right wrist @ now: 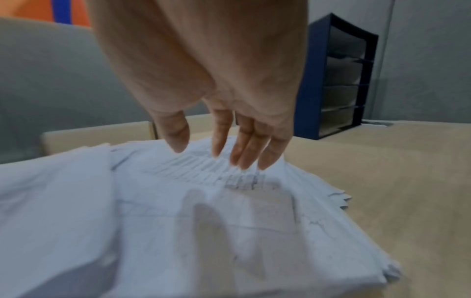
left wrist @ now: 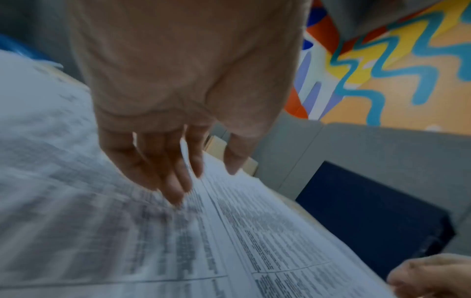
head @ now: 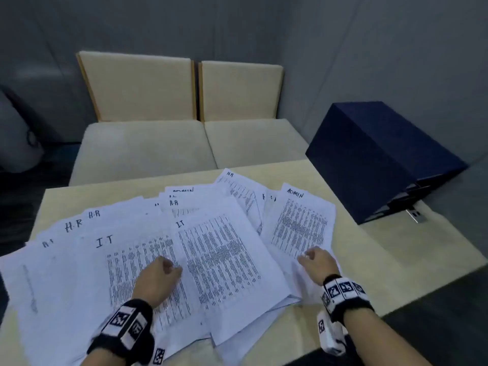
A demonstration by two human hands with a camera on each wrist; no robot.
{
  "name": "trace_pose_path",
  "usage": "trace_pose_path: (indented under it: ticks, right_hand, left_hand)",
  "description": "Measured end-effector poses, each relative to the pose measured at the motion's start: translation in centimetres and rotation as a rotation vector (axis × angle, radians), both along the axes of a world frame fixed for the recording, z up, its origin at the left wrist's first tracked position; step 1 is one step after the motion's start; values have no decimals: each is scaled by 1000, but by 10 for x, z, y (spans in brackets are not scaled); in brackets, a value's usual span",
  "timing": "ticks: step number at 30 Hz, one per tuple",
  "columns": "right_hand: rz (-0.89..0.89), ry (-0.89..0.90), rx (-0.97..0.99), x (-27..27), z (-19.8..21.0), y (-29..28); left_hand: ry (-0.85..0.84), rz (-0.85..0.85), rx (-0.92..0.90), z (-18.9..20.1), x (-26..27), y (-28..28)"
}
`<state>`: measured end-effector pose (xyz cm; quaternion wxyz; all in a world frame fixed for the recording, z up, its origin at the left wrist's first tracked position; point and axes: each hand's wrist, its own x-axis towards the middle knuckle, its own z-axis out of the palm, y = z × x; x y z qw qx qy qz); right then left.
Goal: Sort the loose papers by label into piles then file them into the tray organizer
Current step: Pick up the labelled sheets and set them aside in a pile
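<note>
Presently, progress: sorting barely begun, as I judge it. The loose papers point(head: 148, 260) lie fanned and overlapping across the beige table point(head: 383, 262), labels mixed, no separate piles visible; all filing is left to do.

Items, left to right:

- Far-left sheets: handwritten label partly cut off, unreadable. Above them, two sheets marked "H.R" point(head: 74, 226).
- Sheet marked "IT" point(head: 104, 241), printed in dense columns too small to read. The left hand point(head: 155, 280) rests on it, fingers loosely extended with tips on the paper and the thumb apart, pinching nothing.
- Second "IT" sheet point(head: 216, 254), just right of that hand, overlapping the first.
- Behind these: sheets marked "H.R" and "ADMIN", tops only showing.
- Further "H.R" sheet point(head: 239, 190) at the far edge of the fan.
- Sheet marked "ADMIN" point(head: 303, 223), topmost at the right end. The right hand point(head: 315, 261) lies on its near edge, fingers fairly straight and close together, tips touching paper, thumb apart; no grip.
- Tray organizer point(head: 380, 159): dark blue, stacked tiers, on the table's far right corner, well apart from the papers. The right wrist view shows its tiers point(right wrist: 341, 84); whether they hold anything I cannot tell.
</note>
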<state>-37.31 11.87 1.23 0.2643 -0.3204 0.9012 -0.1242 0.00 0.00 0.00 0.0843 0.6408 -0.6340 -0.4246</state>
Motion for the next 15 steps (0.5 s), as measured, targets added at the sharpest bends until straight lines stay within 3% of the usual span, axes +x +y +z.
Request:
trace_pose_path:
  ticks: [3, 8, 11, 15]
  right_hand:
    - [-256, 43, 67, -38, -7, -14]
    - [-562, -84, 124, -90, -21, -37]
    - [-587, -228, 6, -105, -22, -63]
    - [-463, -420, -39, -106, -15, -97]
  left_hand:
    - [-120, 111, 13, -17, -22, -14]
    - [-177, 228, 53, -46, -53, -24]
    - [-157, 302, 68, -59, -66, -30]
    - [-144, 354, 96, -56, -81, -34]
